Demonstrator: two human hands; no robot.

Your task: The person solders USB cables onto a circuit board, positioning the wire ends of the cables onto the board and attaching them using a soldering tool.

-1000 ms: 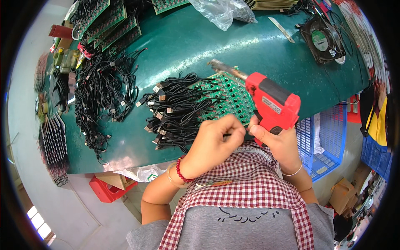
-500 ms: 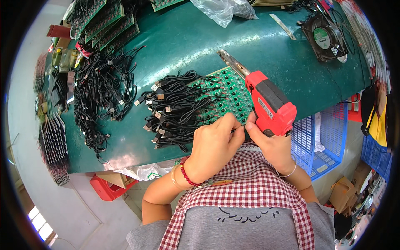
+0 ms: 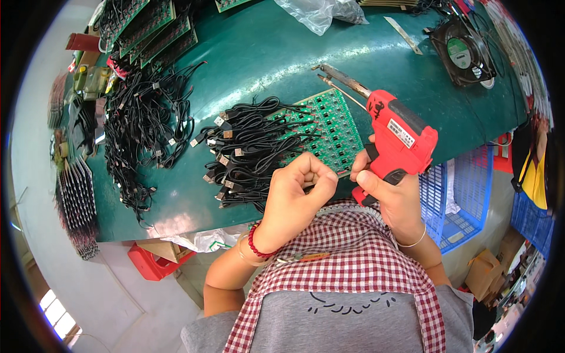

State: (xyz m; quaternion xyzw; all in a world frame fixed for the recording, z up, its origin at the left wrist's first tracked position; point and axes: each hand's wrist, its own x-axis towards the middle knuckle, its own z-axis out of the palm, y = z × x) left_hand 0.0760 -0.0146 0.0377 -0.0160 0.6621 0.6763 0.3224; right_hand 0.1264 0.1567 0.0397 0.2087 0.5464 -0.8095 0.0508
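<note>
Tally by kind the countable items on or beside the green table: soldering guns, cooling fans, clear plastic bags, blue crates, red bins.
Red soldering gun, held in the right hand: 1
Black cooling fan: 1
Clear plastic bag: 1
Blue crates: 2
Red bin: 1
Total: 6

A small rectangular white label [image 3: 404,133] is seen on the side of the red soldering gun [image 3: 399,138]. A round green and white label [image 3: 461,52] is fixed at the hub of the black fan [image 3: 458,44] at the table's far right. A crumpled clear plastic bag [image 3: 321,12] lies at the far edge.
</note>
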